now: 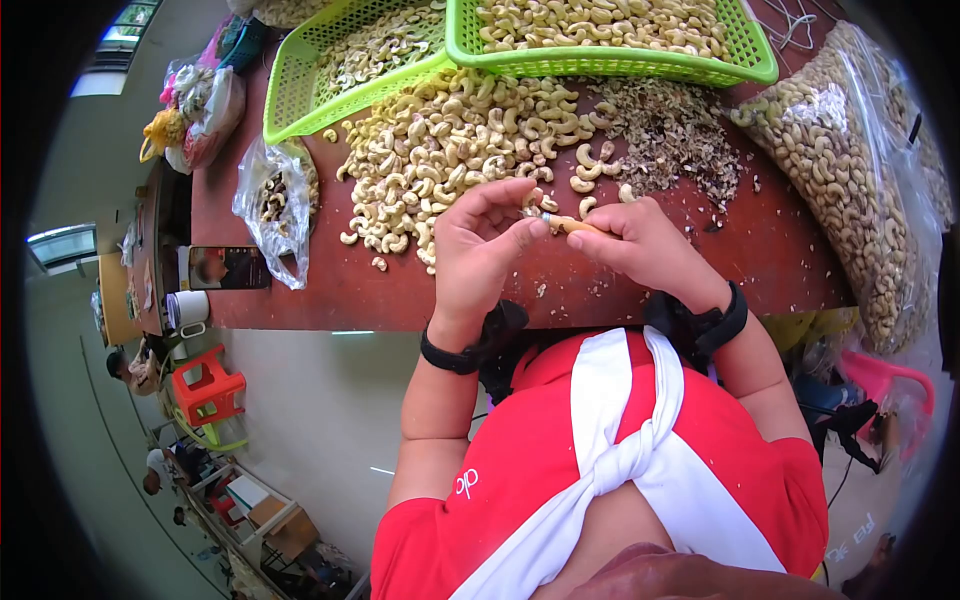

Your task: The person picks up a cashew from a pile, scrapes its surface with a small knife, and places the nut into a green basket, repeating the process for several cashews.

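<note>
My left hand (478,248) pinches a cashew nut (533,201) between thumb and fingers, partly hidden by the fingertips. In my right hand (640,243) is a small knife with an orange-brown wooden handle (572,225). Its short metal end meets the nut at my left fingertips. Both hands are above the near part of the red table (400,300). Just beyond them lies a heap of cashew nuts (440,150), pale with some brownish skins. A few loose cashews (588,170) sit between this heap and a pile of skin flakes (675,135).
Two green baskets (290,95) (620,65) of cashews stand at the back. A large clear bag of cashews (835,170) leans at the right. At the left are a small plastic bag (275,200) with dark pieces, and a white mug (187,312). Beyond stands a red stool (207,385).
</note>
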The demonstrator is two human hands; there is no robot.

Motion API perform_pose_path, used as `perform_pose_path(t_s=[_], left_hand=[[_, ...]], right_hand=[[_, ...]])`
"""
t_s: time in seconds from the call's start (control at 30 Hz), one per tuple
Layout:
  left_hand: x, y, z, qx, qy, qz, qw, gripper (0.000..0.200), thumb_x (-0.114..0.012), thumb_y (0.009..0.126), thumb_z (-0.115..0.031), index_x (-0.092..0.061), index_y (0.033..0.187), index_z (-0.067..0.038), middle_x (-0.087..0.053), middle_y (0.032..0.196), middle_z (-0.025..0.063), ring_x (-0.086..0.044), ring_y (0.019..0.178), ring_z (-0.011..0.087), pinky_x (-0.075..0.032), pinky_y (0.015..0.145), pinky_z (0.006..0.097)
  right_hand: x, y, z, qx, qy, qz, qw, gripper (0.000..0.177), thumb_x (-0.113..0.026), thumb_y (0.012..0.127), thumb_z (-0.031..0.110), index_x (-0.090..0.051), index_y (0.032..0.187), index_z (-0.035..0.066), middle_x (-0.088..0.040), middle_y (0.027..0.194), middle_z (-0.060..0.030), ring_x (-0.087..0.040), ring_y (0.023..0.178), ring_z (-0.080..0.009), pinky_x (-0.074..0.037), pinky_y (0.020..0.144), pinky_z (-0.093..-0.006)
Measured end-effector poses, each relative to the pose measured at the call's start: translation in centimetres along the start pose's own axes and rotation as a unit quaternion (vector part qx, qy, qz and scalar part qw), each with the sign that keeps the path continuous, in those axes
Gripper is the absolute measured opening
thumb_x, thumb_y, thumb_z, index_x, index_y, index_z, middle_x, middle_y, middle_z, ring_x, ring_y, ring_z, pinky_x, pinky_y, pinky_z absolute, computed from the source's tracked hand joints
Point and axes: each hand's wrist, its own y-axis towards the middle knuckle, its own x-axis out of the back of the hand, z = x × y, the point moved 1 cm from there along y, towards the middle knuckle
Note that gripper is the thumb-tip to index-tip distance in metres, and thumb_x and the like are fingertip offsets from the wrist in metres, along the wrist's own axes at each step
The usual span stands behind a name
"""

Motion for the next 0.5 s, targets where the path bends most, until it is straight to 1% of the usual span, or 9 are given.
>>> perform_pose_path(t_s=[0.17,0.23,0.27,0.33,0.37,0.43,0.5], left_hand=[[0.05,0.05,-0.2,0.009,0.015,0.002,1.0,0.034,-0.061,0.07,0.008,-0.052,0.103,0.005,-0.06,0.092,0.0118,-0.059,0.078,0.0131,-0.049,0.067,0.022],[-0.06,0.03,-0.76,0.059,0.024,0.007,0.998,0.034,-0.061,0.07,0.009,-0.052,0.103,0.005,-0.06,0.092,0.0111,-0.059,0.08,0.0142,-0.049,0.071,0.024],[0.05,0.1,-0.79,0.059,0.024,0.007,0.998,0.034,-0.061,0.07,0.009,-0.052,0.103,0.005,-0.06,0.092,0.0111,-0.059,0.08,0.0142,-0.049,0.071,0.024],[0.25,0.35,-0.73,0.076,-0.025,0.029,0.996,0.034,-0.06,0.07,0.009,-0.052,0.103,0.005,-0.059,0.093,0.0112,-0.058,0.085,0.0162,-0.048,0.076,0.0269],[0.33,0.44,-0.69,0.076,-0.025,0.029,0.996,0.034,-0.06,0.07,0.009,-0.052,0.103,0.005,-0.059,0.093,0.0112,-0.058,0.085,0.0162,-0.048,0.076,0.0269],[0.37,0.56,-0.57,0.067,-0.045,0.055,0.995,0.033,-0.06,0.07,0.009,-0.053,0.102,0.005,-0.059,0.094,0.0121,-0.057,0.09,0.0178,-0.047,0.079,0.0288],[0.49,0.79,-0.58,0.063,-0.041,0.069,0.995,0.033,-0.06,0.07,0.009,-0.053,0.101,0.005,-0.059,0.095,0.0122,-0.057,0.091,0.0177,-0.047,0.079,0.0287]], right_hand=[[0.01,0.03,-0.2,-0.008,0.005,0.003,1.0,0.029,-0.057,0.078,0.026,-0.056,0.067,-0.001,-0.041,0.047,-0.0026,-0.036,0.045,-0.0065,-0.03,0.041,-0.0272],[0.15,0.05,-0.29,-0.003,0.01,-0.014,1.0,0.03,-0.057,0.079,0.026,-0.056,0.068,-0.002,-0.041,0.047,-0.0022,-0.036,0.045,-0.0064,-0.03,0.042,-0.0271],[0.23,0.05,-0.29,-0.003,0.01,-0.015,1.0,0.03,-0.057,0.079,0.026,-0.056,0.068,-0.002,-0.041,0.047,-0.0022,-0.036,0.045,-0.0064,-0.03,0.042,-0.0271],[0.36,-0.02,-0.28,-0.026,0.015,0.008,1.0,0.029,-0.057,0.079,0.026,-0.057,0.069,-0.002,-0.041,0.047,-0.002,-0.036,0.046,-0.0061,-0.03,0.043,-0.0266],[0.37,-0.03,-0.28,-0.026,0.015,0.008,1.0,0.029,-0.057,0.079,0.026,-0.057,0.069,-0.002,-0.041,0.047,-0.002,-0.036,0.046,-0.0061,-0.03,0.043,-0.0266],[0.35,-0.12,-0.26,-0.004,0.024,0.014,1.0,0.029,-0.057,0.079,0.026,-0.058,0.071,-0.002,-0.041,0.048,-0.0015,-0.036,0.046,-0.0057,-0.03,0.043,-0.0261],[0.34,-0.14,-0.31,-0.001,0.026,0.014,1.0,0.03,-0.058,0.079,0.026,-0.058,0.071,-0.002,-0.041,0.047,-0.0013,-0.036,0.046,-0.0058,-0.03,0.042,-0.0262]])
